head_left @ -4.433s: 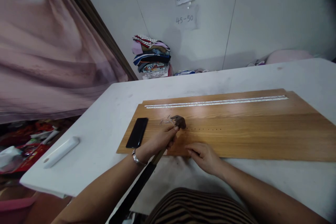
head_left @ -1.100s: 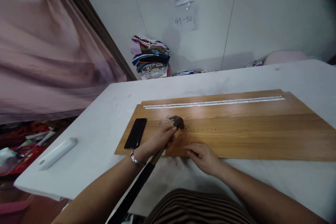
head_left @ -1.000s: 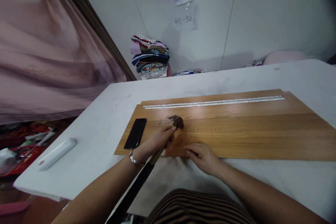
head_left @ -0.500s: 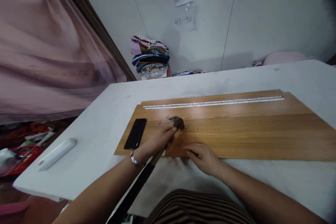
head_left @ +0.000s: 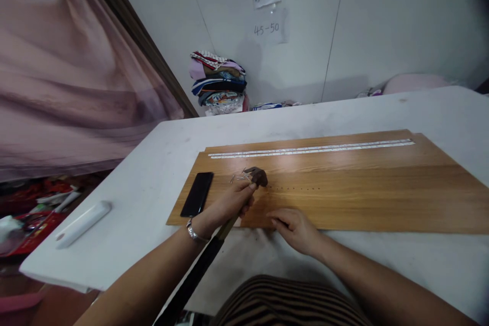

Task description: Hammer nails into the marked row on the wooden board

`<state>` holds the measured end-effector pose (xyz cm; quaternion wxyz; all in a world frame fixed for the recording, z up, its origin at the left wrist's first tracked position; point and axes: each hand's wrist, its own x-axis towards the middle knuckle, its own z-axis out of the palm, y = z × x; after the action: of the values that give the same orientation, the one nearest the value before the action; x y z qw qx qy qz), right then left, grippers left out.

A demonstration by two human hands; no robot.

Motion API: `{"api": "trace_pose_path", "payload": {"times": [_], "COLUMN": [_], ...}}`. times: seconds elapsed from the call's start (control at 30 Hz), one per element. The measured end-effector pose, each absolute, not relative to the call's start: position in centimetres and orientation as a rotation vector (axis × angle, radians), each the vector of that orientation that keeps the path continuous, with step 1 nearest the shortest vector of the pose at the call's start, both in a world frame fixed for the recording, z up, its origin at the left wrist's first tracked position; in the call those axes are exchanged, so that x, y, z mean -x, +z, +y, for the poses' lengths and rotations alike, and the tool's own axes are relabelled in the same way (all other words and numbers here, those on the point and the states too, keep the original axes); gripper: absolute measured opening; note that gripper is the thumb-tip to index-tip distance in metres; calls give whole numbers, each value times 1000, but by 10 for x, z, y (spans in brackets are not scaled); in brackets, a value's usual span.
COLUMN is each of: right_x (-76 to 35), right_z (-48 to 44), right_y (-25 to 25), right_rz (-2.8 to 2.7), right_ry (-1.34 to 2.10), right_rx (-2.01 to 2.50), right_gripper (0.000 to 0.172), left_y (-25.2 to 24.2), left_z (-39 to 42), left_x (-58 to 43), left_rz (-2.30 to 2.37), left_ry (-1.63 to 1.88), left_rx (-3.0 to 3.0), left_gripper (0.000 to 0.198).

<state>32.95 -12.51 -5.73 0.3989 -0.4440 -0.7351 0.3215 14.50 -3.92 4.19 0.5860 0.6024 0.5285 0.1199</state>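
A long wooden board (head_left: pixel 362 188) lies on a white table (head_left: pixel 153 178). My left hand (head_left: pixel 229 204) grips a hammer (head_left: pixel 258 177) high on its handle, just below the dark head, which hovers over the board's left part beside a row of small nail heads (head_left: pixel 294 188). The handle runs back under my forearm. Several loose nails (head_left: pixel 239 178) lie just left of the hammer head. My right hand (head_left: pixel 296 226) rests at the board's near edge, fingers curled and pressing down; whether it pinches anything is hidden.
A black phone (head_left: pixel 197 193) lies on the board's left end. A pale strip (head_left: pixel 311 148) runs along the board's far edge. A white cylinder (head_left: pixel 82 223) lies near the table's left edge. Folded clothes (head_left: pixel 218 81) are stacked by the wall; clutter covers the floor at left.
Almost nothing has shifted: the hammer head bobs slightly over the same spot and both hands keep their places on the board.
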Motion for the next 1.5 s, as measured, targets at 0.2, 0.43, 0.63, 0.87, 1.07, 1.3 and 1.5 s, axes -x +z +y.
{"api": "trace_pose_path", "payload": {"times": [0.2,0.43,0.63,0.87,1.07,1.3,1.5], "right_x": [-329,-329,-329,-329,-329,-330,-329], "right_z": [-125,-125,-125,-124,-124,-125,-125], "right_y": [-58,-58,-57,-60,-57,-56,-56], "right_rz": [-1856,-1862,-1854,-1852,-1860,-1860,-1862], "right_ry": [813,803,801,802,805,800,822], "right_rx": [1120,1116,1117,1132,1124,1119,1134], "right_gripper": [26,27,26,26,26,27,27], "left_y": [39,37,45,38,40,47,43], "left_z": [-40,-37,-39,-39,-39,-40,-40], "left_x": [-146,-143,-146,-146,-146,-147,-147], "left_rz": [1249,1241,1246,1258,1245,1263,1252], "left_ry": [261,255,305,263,288,310,283], "left_rx": [-1421,-1409,-1378,-1425,-1407,-1374,-1395], "left_gripper": [46,48,46,43,44,47,44]}}
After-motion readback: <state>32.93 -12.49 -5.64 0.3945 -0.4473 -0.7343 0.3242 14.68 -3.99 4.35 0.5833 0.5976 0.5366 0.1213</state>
